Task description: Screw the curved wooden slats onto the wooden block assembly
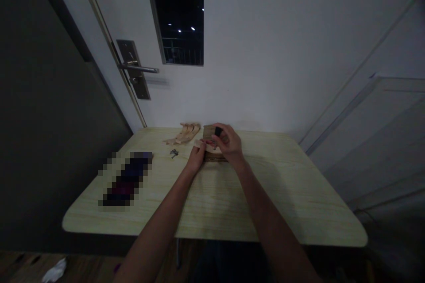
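Right grip: right hand [229, 143] clenched, with the fingertips pinching a small black part [218, 131] that stands upright above the knuckles.
Left grip: left hand [196, 155] closed on a pale wooden piece [198, 143]. Its rounded end sticks out past the thumb, toward the left.
Hands, relation: close together, fingertips almost meeting. Whether the black part touches the wooden piece cannot be told at this size.
Held things, location: both are held just above a brown stack [212, 157], at the far middle of the counter.
Brown stack: flat, layered and dark tan. It lies on the counter and is partly covered by the right hand.
Beside, far left of the hands: curved wooden pieces [184, 134], pale, fanned out side by side and lying flat.
Beside, near left: small metal item [173, 153], alone on the counter and too small to identify.
Further left: blurred dark block [126, 179], elongated, well apart from the hands.
Counter [265, 203]: light wood grain with rounded corners.
Surroundings: door handle [138, 69] on a pale door, and a dark window [181, 13] above the counter.
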Demonstrator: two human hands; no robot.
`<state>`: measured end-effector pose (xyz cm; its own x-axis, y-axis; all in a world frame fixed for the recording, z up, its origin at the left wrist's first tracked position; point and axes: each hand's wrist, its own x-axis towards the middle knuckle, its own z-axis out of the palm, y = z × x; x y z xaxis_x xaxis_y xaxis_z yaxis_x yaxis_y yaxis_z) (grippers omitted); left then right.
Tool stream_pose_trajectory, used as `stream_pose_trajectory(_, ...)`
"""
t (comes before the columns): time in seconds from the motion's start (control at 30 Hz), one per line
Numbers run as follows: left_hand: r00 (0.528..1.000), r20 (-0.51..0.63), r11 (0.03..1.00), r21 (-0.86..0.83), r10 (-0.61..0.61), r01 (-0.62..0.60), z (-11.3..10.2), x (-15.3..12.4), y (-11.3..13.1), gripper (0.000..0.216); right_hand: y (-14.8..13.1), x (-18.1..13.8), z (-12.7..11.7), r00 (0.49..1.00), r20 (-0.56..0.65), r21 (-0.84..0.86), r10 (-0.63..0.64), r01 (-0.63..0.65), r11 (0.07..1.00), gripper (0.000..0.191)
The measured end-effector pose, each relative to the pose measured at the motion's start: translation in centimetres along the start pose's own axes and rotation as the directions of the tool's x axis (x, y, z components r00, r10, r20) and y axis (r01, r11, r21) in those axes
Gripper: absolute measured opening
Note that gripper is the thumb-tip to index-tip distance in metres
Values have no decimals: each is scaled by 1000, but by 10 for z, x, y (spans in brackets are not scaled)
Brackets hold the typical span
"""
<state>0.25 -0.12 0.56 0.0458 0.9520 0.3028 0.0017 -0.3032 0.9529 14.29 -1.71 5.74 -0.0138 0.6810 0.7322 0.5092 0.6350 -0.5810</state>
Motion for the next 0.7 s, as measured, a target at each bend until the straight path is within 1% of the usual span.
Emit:
stream_pose_trajectory(0.1, 1000, -4, 1000, -1, -10, 10, 0, 0, 1, 39, -2, 0, -2, 1000, 2, -10, -5, 5, 1000, 30)
stream_pose_trajectory(0.2, 1000, 1, 1000, -8, -25, 25, 1, -1, 3, 40, -2, -1, -4, 1000, 8, 40, -12, 12, 999, 31)
stream_pose_trajectory(0.37, 1000, 3, 1000, 1, -29, 29, 0, -1, 2, 40, 0, -2, -2, 998, 52, 112, 32, -38, 993, 33)
stream_pose_trajectory(0.53, 1000, 0, 1000, -4, -12, 12, 0, 0, -1, 40, 2, -2, 0, 999, 32, 98, 27, -30, 995, 31)
stream_pose_trajectory(0.7, 1000, 17, 1000, -17, -8, 8, 0, -1, 1, 41, 3, -2, 1, 1000, 6, 74, 14, -15, 997, 29)
